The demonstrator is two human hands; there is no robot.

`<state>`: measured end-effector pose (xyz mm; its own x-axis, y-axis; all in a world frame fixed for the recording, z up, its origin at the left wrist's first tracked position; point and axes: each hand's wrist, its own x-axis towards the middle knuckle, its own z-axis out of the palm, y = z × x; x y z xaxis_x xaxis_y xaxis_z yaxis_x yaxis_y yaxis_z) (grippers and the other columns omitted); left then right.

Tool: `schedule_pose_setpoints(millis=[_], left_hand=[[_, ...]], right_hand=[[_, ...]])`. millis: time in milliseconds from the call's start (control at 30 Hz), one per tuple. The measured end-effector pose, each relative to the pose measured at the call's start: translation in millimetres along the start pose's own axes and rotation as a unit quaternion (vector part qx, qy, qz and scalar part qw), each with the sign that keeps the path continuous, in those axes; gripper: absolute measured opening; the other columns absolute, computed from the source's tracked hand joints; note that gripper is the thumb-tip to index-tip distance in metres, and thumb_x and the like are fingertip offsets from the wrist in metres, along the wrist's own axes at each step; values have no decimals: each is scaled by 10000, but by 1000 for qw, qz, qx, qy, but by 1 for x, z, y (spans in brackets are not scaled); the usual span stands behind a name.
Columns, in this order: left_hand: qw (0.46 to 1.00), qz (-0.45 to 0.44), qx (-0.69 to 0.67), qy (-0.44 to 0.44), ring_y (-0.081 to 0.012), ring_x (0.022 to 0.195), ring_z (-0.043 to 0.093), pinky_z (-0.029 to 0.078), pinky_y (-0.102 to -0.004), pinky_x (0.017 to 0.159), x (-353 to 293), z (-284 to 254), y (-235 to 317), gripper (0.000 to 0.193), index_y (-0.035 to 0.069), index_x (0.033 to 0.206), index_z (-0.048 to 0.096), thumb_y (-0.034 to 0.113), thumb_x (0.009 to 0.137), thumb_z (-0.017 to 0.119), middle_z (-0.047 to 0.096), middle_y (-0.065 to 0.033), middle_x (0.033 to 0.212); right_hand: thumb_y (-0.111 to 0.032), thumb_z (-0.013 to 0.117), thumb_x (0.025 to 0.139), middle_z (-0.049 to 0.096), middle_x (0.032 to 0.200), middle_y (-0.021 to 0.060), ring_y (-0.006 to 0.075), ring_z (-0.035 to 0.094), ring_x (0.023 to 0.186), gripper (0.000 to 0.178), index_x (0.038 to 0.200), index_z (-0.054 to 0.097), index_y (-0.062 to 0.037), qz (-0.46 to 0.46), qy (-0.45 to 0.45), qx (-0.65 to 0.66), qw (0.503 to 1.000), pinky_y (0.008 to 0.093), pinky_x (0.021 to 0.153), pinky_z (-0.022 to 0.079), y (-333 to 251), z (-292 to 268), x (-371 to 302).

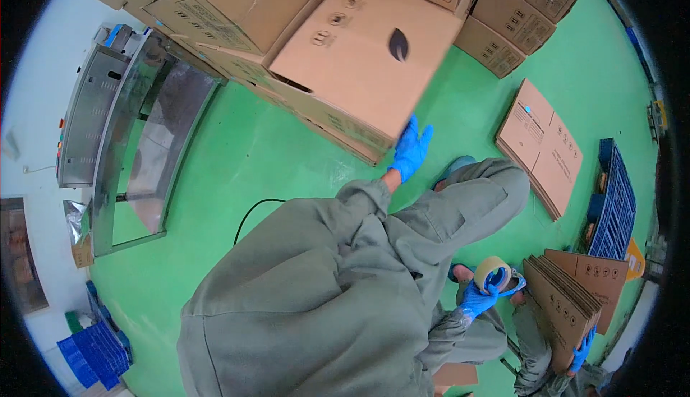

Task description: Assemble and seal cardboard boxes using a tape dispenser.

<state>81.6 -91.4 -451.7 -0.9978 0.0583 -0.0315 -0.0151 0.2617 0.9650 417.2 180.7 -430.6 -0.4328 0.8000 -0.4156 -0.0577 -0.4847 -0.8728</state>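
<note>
My left hand (411, 154), in a blue glove, is at the near right corner of a large closed brown carton (352, 66) with a dark leaf print. Its fingers are apart and the tips meet the carton's edge; whether they press on it is hard to see. My right hand (477, 300), gloved in blue too, is closed around a tape dispenser (516, 282) low beside my legs. A wide roll of pale tape (493, 275) sits on the dispenser. The dispenser's handle is mostly hidden by the fingers.
More brown cartons (208, 16) stand around the leaf-printed one. Flattened cartons (543, 145) lie on the green floor at right. A co-worker's gloved hand (583, 350) holds a stack of flat cartons (564, 303). A metal machine (108, 124) stands at left, blue crates (614, 199) at right.
</note>
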Motion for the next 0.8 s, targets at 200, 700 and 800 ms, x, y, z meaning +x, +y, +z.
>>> schedule_pose_setpoints(millis=[200,700,800], left_hand=[[996,0,-53,-75,-288,1246,455,346,-360,1050,-15,-27,-23,548,-14,1338,427,364,946,490,480,-199,1341],[689,-223,-677,131,-276,1325,303,206,-461,1105,-39,-106,-220,830,190,1430,340,752,819,314,298,-69,1486],[682,-215,-679,166,-259,1319,306,230,-432,1105,18,-94,-195,843,159,1406,376,754,811,340,330,-59,1469]], right_hand=[[-122,561,658,562,1189,136,272,531,1102,552,1189,519,22,60,-28,117,991,384,937,439,-3,-5,-2],[-78,544,647,578,1195,123,257,567,1103,590,1234,506,-37,60,-13,150,987,384,926,488,-5,3,-23],[-71,553,634,580,1186,121,272,563,1097,599,1230,507,-55,70,-9,150,986,389,908,495,-6,-4,-24]])
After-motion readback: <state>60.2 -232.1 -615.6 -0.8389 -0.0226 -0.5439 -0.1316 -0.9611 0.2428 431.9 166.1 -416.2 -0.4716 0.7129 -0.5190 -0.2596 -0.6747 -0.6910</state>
